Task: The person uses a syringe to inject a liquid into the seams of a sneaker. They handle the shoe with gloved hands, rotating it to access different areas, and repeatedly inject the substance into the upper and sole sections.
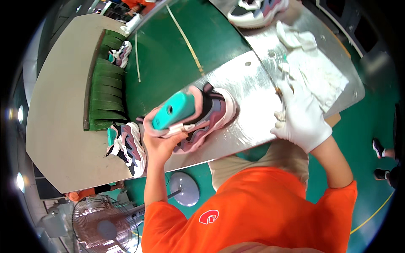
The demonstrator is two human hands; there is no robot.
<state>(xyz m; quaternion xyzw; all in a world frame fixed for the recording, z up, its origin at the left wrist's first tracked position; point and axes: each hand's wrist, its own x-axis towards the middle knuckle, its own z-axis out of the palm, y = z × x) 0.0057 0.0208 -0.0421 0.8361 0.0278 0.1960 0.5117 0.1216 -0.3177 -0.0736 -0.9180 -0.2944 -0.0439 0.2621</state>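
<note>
My bare left hand [162, 145] grips a pink, mauve and black sneaker [206, 122] by its collar and tongue, tilted above the table's metal edge. A teal shoe last [175, 110] fills the sneaker's opening. My right hand [301, 116] wears a white glove and hovers at the metal plate. Its fingers are curled, and a small dark tip shows near them; what they hold is hidden. Beside that hand lies a crumpled white cloth [322, 80]. Another matching sneaker [128, 147], also with a teal last, rests on the table at the left.
A green conveyor belt [168, 55] runs away from me, flanked by a strip curtain of green flaps [105, 88]. Another sneaker [121, 55] lies by the flaps, and one more [257, 12] stands at the far right. A standing fan [105, 227] is at the lower left.
</note>
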